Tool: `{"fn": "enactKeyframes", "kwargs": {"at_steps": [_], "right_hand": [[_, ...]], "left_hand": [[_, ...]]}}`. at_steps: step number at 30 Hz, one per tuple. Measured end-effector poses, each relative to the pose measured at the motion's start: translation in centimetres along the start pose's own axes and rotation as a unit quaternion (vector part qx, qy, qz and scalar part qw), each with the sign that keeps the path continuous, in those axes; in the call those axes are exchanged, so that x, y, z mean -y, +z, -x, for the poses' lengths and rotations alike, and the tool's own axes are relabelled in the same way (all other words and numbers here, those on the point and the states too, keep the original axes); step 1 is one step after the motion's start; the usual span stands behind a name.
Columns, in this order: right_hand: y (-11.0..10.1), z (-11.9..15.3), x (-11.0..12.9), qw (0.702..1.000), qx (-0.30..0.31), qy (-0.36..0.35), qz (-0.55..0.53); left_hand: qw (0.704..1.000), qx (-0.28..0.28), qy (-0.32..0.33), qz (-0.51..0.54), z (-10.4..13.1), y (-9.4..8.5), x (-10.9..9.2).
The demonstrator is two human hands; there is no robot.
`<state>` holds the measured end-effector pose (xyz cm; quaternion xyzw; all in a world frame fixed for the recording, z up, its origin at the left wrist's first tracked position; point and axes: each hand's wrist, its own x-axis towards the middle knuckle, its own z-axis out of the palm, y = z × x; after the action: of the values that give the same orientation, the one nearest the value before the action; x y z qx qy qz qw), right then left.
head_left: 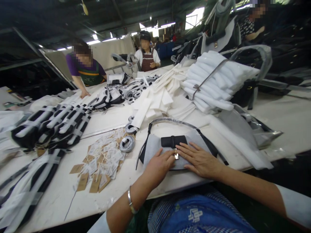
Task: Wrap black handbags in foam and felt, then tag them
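Head view: right fingers (187, 150) spread, left fingers (168, 156) at half-hidden clasp (176, 156), pinch unclear.

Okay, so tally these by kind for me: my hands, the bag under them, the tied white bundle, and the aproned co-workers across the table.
Left hand and right hand: 2
Bag: 1
Tied white bundle: 1
Co-worker in purple and co-worker in brown apron: 2
Total: 6
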<state>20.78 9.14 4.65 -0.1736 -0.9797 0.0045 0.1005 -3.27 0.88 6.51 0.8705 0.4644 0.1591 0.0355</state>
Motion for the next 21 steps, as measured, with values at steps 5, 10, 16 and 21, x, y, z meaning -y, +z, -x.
{"fn": "enactKeyframes", "kwargs": {"at_steps": [5, 10, 16, 21], "right_hand": [[0.3, -0.2, 0.0, 1.000, -0.013, 0.005, -0.016], [0.0, 0.0, -0.2, 0.998, -0.024, -0.014, -0.048], [-0.1, 0.7, -2.3, 0.995, -0.008, -0.076, -0.058], [-0.1, 1.3, -3.7, 0.992, -0.024, -0.116, -0.045]], "left_hand": [[0.998, 0.047, 0.009, -0.034, 0.4, -0.6, -0.2], [0.998, 0.005, 0.009, -0.070, 1.7, 2.1, 0.3], [0.989, -0.027, 0.012, -0.143, 1.7, 3.5, -0.6], [0.985, -0.027, -0.021, -0.172, 1.4, 3.8, -2.4]]}}
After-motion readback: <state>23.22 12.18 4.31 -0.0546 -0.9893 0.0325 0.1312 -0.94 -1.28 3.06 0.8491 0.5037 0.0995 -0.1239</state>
